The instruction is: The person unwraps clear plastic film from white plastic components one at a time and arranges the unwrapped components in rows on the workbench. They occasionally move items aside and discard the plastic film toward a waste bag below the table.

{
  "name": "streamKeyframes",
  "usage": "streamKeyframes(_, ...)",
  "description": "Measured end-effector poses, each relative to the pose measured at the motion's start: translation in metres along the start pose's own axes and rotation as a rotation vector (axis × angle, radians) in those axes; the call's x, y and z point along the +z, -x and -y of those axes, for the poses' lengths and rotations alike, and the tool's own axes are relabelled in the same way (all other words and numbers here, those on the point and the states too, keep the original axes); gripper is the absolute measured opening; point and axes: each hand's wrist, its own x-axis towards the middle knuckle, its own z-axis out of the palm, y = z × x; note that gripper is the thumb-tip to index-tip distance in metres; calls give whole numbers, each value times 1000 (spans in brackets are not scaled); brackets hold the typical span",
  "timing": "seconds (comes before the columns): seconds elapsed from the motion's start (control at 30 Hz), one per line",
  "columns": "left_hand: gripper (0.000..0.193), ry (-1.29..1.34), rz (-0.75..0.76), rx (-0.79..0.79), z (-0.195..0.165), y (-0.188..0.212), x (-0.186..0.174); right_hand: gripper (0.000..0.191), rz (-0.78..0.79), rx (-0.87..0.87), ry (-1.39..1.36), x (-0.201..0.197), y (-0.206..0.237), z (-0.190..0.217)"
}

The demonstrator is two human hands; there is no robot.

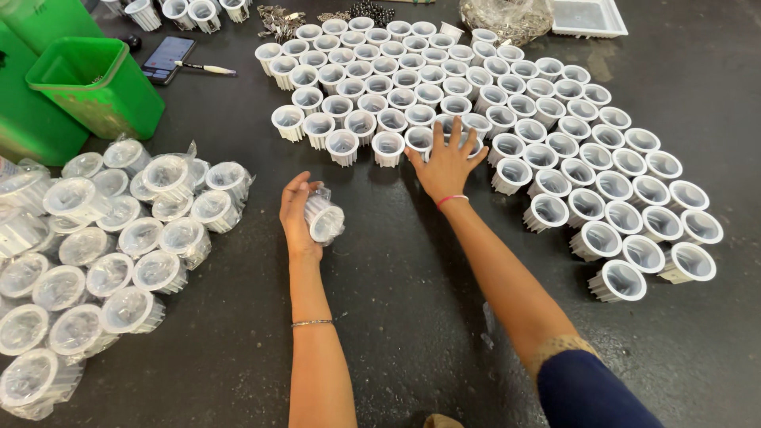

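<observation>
My left hand (297, 212) grips a white ribbed cup-shaped housing in a clear plastic bag (324, 217), held on its side just above the dark table. My right hand (448, 165) is stretched forward with fingers spread, resting on the near edge of a big group of unwrapped white housings (444, 87) that stand open end up. Its fingertips touch one or two housings at that edge. A pile of bagged housings (111, 246) lies at the left.
Green bins (99, 83) stand at the far left, with a phone (166, 57) and a pen (208, 69) beside them. A white tray (588, 17), a bag of small parts (507, 17) and loose metal clips (279, 20) lie at the far edge.
</observation>
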Motion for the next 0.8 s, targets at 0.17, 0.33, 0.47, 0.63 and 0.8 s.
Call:
streamKeyframes(0.17,36,20,3,16,-2,1,-1,89,62,11,-14,-2,-6,6)
streamKeyframes(0.33,37,37,-5,31,-7,-1,-4,83,40,-112,-77,-13,-8,10)
streamKeyframes(0.47,36,55,-16,19,-8,-1,-5,63,76,-304,-158,-3,-23,38)
streamKeyframes(0.63,35,34,-14,27,-13,-2,-5,68,187,-388,-133,19,-59,76)
streamKeyframes(0.8,34,13,-35,19,-15,-3,-7,83,414,-351,-71,35,-74,86)
